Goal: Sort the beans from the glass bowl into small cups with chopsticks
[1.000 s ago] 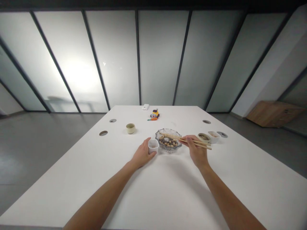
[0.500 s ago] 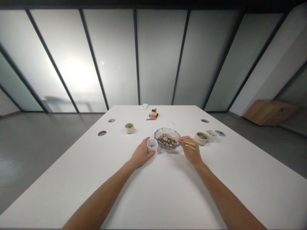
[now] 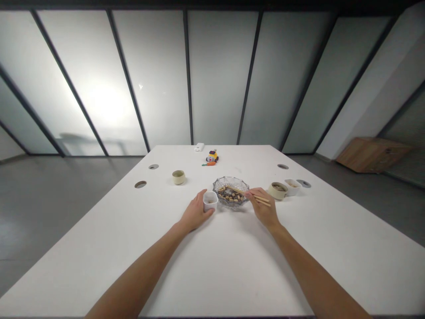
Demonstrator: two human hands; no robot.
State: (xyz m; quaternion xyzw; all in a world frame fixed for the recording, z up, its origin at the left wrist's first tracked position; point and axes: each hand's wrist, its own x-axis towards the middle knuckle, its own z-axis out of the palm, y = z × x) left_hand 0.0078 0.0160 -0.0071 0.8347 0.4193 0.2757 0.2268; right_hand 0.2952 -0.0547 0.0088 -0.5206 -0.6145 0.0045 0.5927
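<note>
- Gripping chopsticks (image 3: 237,191): right hand (image 3: 265,211), right of frame centre, tips inside glass bowl (image 3: 229,204).
- Clasping white cup (image 3: 210,207): left hand (image 3: 195,214), below centre.
- Toy vehicle (image 3: 212,156): mid-frame.

At the table (image 3: 206,266), one glass bowl (image 3: 231,180), two chopsticks (image 3: 264,199), one left hand (image 3: 195,212) and one right hand (image 3: 264,210) are counted. One white cup (image 3: 210,205) near the middle, one round cup (image 3: 178,178) toward the left edge, and one further white cup (image 3: 293,189) and one further round cup (image 3: 278,194) toward the right edge are provided, four in all. Toward the far edge, one toy vehicle (image 3: 212,156), one toy carrot (image 3: 209,164) and one white device (image 3: 199,147) are placed, and four holes (image 3: 140,184) are cut, two by the left edge and two by the right edge.
</note>
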